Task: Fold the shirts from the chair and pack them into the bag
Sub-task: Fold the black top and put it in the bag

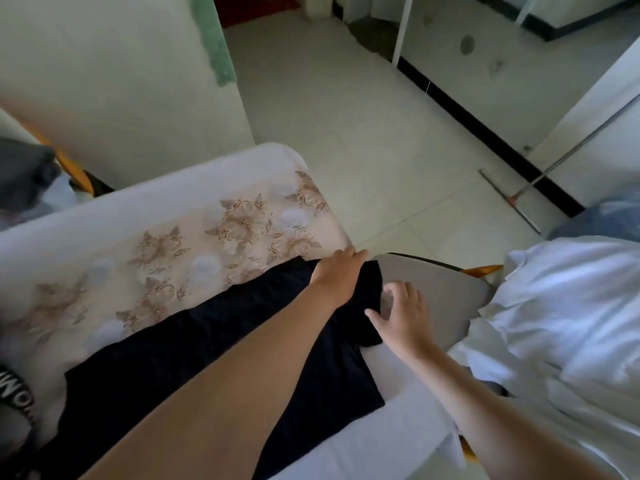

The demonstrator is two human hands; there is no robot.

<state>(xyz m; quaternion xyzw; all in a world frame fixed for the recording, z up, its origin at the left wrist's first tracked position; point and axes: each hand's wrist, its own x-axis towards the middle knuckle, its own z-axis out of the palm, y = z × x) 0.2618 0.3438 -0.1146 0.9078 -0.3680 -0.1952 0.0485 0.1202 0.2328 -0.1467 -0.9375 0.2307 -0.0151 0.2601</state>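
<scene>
A black shirt (194, 355) lies spread across the flower-patterned bed cover (207, 216), its right end reaching the bed's edge. My left hand (337, 271) lies flat on the shirt's far right corner, fingers straight and pressing down. My right hand (403, 317) hovers at the shirt's right edge, fingers spread and loosely bent, the thumb touching the cloth. A pile of white shirts (561, 317) rests on the chair at the right, whose grey seat (440, 292) shows beside the black shirt. No bag is clearly in view.
A black band with white letters (15, 393) lies at the bed's left edge. A dark garment (20, 171) sits at the far left. A squeegee mop (512, 199) leans on the wall over the tiled floor (346, 116).
</scene>
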